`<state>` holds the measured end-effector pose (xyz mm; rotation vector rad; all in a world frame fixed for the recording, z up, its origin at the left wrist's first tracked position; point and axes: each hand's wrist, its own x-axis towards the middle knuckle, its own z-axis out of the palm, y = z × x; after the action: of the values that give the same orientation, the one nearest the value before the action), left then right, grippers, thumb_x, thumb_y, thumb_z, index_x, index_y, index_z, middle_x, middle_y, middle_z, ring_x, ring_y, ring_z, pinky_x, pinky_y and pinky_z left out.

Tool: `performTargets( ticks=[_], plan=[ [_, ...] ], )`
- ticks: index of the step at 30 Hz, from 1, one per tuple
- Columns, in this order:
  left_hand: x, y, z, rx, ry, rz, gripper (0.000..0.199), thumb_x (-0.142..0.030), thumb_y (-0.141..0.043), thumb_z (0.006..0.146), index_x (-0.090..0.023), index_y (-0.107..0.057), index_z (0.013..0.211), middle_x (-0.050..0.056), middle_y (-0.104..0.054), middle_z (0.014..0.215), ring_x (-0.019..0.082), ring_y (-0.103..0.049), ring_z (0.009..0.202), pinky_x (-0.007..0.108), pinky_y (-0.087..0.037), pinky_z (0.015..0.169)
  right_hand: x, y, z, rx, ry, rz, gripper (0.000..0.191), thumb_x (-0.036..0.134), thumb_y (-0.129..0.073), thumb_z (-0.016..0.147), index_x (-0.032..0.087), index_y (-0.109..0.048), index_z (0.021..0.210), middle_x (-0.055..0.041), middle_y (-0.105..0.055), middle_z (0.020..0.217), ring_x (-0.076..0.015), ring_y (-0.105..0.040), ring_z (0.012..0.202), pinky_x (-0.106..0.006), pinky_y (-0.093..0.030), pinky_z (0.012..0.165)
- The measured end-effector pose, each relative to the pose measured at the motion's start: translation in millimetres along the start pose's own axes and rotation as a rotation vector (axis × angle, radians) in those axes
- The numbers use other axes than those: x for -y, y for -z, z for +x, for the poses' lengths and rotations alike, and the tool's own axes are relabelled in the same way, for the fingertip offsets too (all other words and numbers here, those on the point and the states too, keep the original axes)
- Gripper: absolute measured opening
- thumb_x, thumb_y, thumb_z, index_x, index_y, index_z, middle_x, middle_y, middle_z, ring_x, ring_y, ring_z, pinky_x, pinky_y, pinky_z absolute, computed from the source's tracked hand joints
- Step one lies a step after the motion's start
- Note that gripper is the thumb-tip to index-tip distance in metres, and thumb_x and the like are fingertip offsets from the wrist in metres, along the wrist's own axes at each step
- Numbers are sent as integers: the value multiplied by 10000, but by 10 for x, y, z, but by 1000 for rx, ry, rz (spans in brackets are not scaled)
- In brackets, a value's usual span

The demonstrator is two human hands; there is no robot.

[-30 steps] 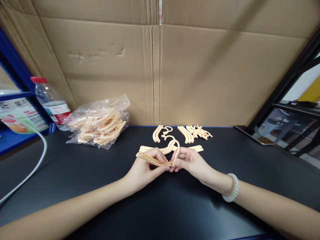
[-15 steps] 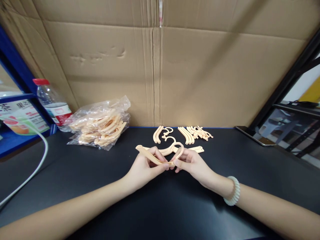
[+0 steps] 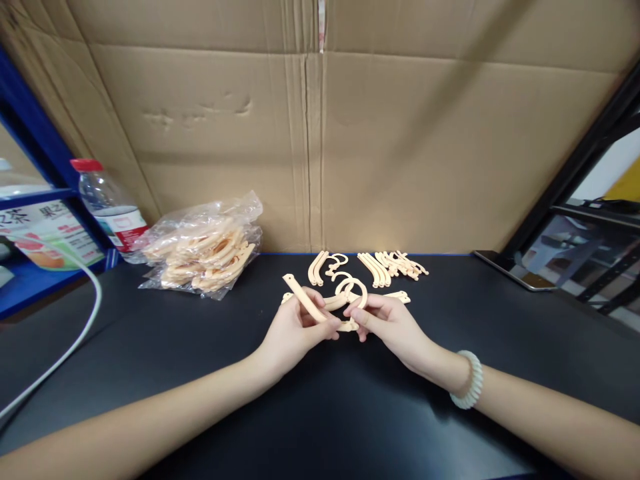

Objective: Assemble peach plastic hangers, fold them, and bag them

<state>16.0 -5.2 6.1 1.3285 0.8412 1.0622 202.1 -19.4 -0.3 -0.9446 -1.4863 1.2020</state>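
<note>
Between finger and thumb, my left hand (image 3: 300,327) holds a curved beige hanger arm (image 3: 306,301), its free end tilted up to the left. My right hand (image 3: 387,323) pinches a beige hook piece (image 3: 362,288) near its base, where it meets the arm's inner end. Whether the two parts are joined cannot be made out. Just behind both hands lies a beige hanger (image 3: 336,303) on the black table, partly covered by them. Farther back are curved arms (image 3: 317,269), loose hooks (image 3: 338,261), more curved arms (image 3: 374,270) and a pile of small pieces (image 3: 401,264).
At the back left, a clear plastic bag (image 3: 203,250) full of beige parts stands beside a red-capped bottle (image 3: 115,213). A white cable (image 3: 85,327) curves over the left side of the table (image 3: 200,427). A flat dark device (image 3: 513,270) lies at the back right.
The held arm has turned to a steeper tilt, its free end higher and farther right. The hook piece has turned in my right hand, and its loop looks rounder.
</note>
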Motion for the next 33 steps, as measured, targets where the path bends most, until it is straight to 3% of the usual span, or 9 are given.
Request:
performTargets(
  ticks=[4, 11, 15, 17, 19, 22, 25, 33],
  plan=[
    [-12, -40, -41, -36, 23, -36, 390, -232, -824, 664, -175, -483, 846, -67, -637, 662, 111, -665, 597, 232, -568, 601, -3, -14, 0, 6, 4, 38, 279, 446, -712, 780, 171, -667, 778, 25, -590, 621, -102, -541, 518, -269, -476, 536],
    [-46, -75, -83, 101, 52, -75, 323, -250, -821, 684, -143, -551, 825, 8, -712, 757, 126, -685, 667, 241, -565, 666, 55, -44, -9, 50, 5, 133, 247, 392, -736, 770, 186, -644, 870, 2, -663, 714, -129, -636, 603, -274, -547, 572],
    [-45, -51, -86, 32, 88, -103, 302, -269, -831, 674, -134, -589, 794, -1, -705, 747, 116, -684, 643, 219, -552, 646, 119, 296, 140, -91, 124, -82, 288, 403, -667, 826, 194, -644, 1023, -20, -669, 768, -155, -648, 671, -316, -557, 638],
    [-42, -42, -85, 24, 86, -110, 297, -262, -832, 676, -139, -587, 790, -3, -704, 741, 115, -683, 645, 210, -544, 635, 129, 566, 251, -210, 262, -334, 293, 382, -629, 854, 209, -638, 1091, -33, -677, 821, -174, -648, 734, -348, -546, 705],
    [-43, -37, -86, 27, 82, -112, 289, -251, -829, 681, -143, -583, 788, -4, -701, 736, 114, -681, 652, 204, -538, 634, 108, 821, 351, -228, 381, -662, 222, 338, -618, 858, 214, -672, 1034, -59, -691, 887, -211, -645, 819, -399, -522, 788],
    [-49, -33, -88, 29, 78, -112, 273, -245, -819, 695, -146, -583, 789, -6, -695, 727, 113, -678, 660, 202, -533, 641, 32, 1056, 451, -52, 505, -979, 148, 263, -590, 876, 233, -701, 970, -77, -697, 981, -253, -613, 971, -447, -482, 888],
    [-54, -35, -85, 34, 70, -107, 262, -238, -813, 702, -148, -582, 788, -6, -693, 712, 114, -675, 668, 202, -531, 645, -55, 1098, 506, 85, 549, -1072, 201, 206, -530, 915, 241, -700, 1016, -78, -688, 1028, -244, -594, 1032, -459, -449, 959],
    [-59, -37, -69, 18, 90, -145, 302, -227, -842, 657, -145, -569, 756, -4, -698, 685, 128, -688, 673, 223, -548, 684, -152, 1051, 557, 179, 493, -1142, 193, 202, -538, 912, 217, -726, 947, -99, -657, 1062, -246, -581, 1068, -436, -469, 949]
  ],
)
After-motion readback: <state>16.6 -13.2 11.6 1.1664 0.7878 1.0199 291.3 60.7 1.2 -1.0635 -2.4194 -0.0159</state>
